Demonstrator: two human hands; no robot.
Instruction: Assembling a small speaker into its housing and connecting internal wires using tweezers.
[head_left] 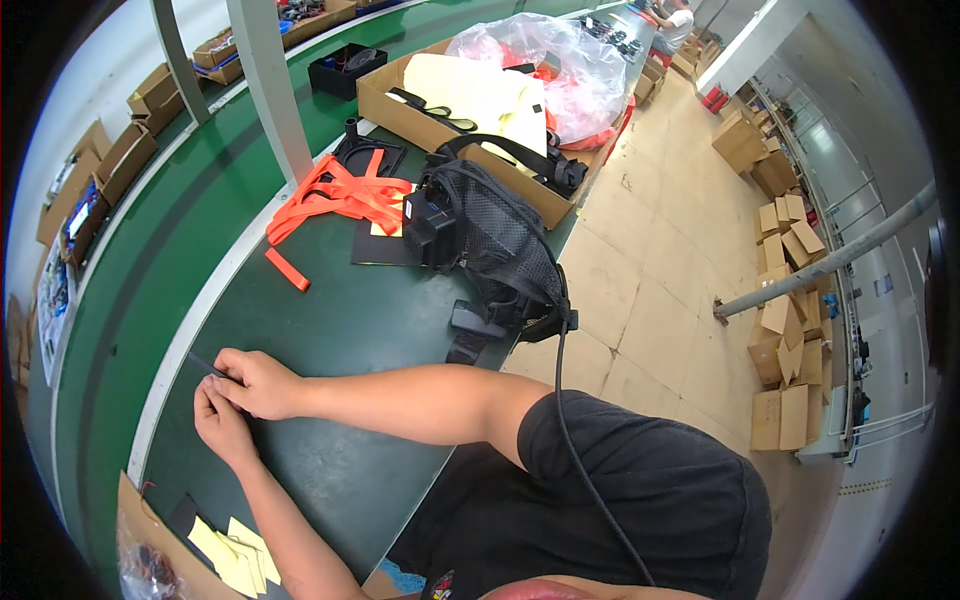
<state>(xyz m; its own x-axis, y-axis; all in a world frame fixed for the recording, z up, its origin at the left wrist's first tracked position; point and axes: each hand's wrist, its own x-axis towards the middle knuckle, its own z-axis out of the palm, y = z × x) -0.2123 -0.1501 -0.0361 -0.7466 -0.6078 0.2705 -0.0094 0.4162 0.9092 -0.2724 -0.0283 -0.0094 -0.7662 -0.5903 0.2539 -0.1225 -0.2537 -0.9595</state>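
Note:
My left hand (222,422) and my right hand (262,384) meet over the left part of the dark green worktop (340,325). Fingers of both are pinched together on a thin dark strip (203,364), whose free end sticks out toward the pale table edge. The rest of the strip is hidden by my fingers, so I cannot tell its length. Farther up the worktop lie a heap of bright orange straps (335,203) and one short loose orange piece (287,269). Yellow paper sheets (235,556) with dark backing rest nearer me, beside my left forearm.
A black mesh bag (495,235) with a cable stands at the worktop's right edge. Behind it, a cardboard box (395,117) holds yellow sheets, black straps and a clear plastic bag (570,75). A metal post (268,90) rises beside the green conveyor (110,350). Another person (672,25) is far off.

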